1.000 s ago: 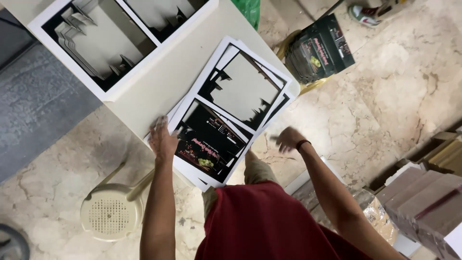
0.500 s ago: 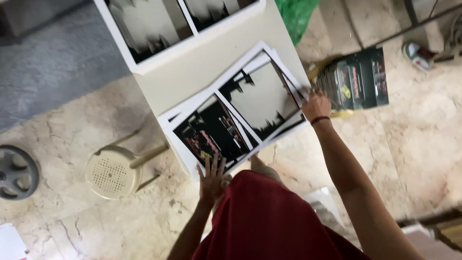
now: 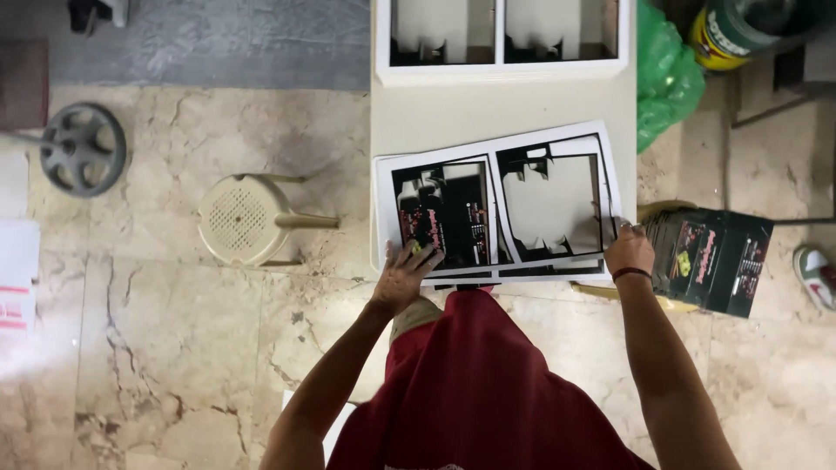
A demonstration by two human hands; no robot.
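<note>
White tray (image 3: 502, 70) at 12 o'clock: top cut by frame edge, contents unclear. Can (image 3: 731, 30) at 1 o'clock: upper part cropped. Shoe (image 3: 816, 274) at 3 o'clock: half out of frame. Right hand (image 3: 629, 251): fingertips hidden under edge of printed sheet stack (image 3: 498, 204). Lower sheets covered by top sheet. Print too small to read.

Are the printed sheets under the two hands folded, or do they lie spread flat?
Spread flat. The printed sheets lie open on the white table; the left hand presses one end, the right hand the other edge.
</note>
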